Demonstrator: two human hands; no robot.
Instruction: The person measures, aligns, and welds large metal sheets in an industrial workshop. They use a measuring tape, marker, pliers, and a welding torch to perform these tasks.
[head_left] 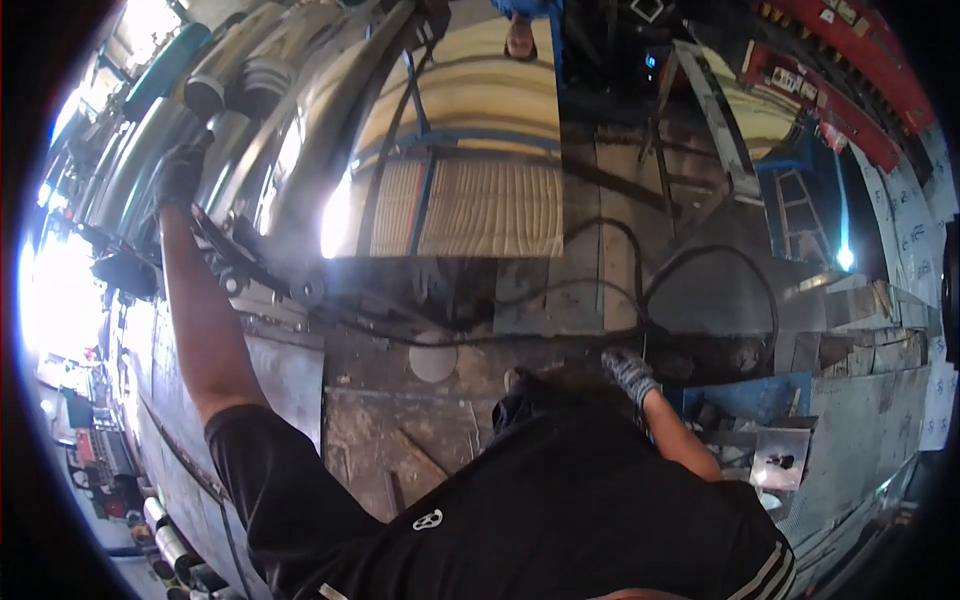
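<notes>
My left hand point(182, 172), in a dark glove, reaches far out at the upper left against shiny curved metal cylinders point(215, 80). Its fingers blend into the dark surroundings, so their grip cannot be made out. Low beside my body hangs my right hand point(628, 372), in a grey knitted glove, with loosely stretched fingers and nothing visible in them. A dark cable point(640, 290) loops over the floor just beyond it. In front of me, a large mirror-like metal sheet point(490, 200) reflects corrugated panelling and a person.
Red machinery point(825, 105) stands at the upper right. A round pale disc point(432, 358) lies on the worn floor point(370, 420). Near my right elbow is a small metal plate with a dark hole point(782, 458). Dark rods and round fittings point(308, 290) sit below my left hand.
</notes>
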